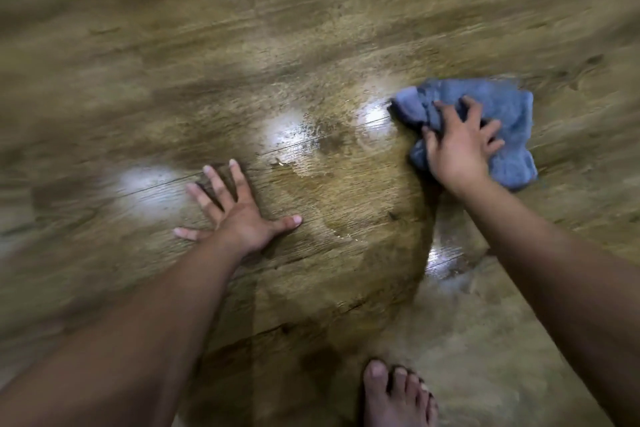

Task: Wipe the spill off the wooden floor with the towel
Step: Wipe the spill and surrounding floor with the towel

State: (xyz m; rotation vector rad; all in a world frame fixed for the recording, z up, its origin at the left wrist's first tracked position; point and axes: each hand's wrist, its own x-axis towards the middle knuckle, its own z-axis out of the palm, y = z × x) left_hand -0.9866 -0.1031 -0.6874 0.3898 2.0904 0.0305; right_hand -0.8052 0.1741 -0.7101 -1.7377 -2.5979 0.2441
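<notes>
The right hand (459, 146) pressed with curled fingers on the crumpled blue terry towel (498, 121), which lay just right of the shiny wet spill (322, 166) on the brown wooden plank floor (311, 28), while the left hand (239, 215) rested flat with spread fingers left of that spill, whose blurred edge perhaps reached further.

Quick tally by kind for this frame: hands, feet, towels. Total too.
Hands: 2, left hand flat on the floor, right hand gripping the towel
Feet: 1, foot at the bottom edge
Towels: 1, blue towel
Total: 4
</notes>
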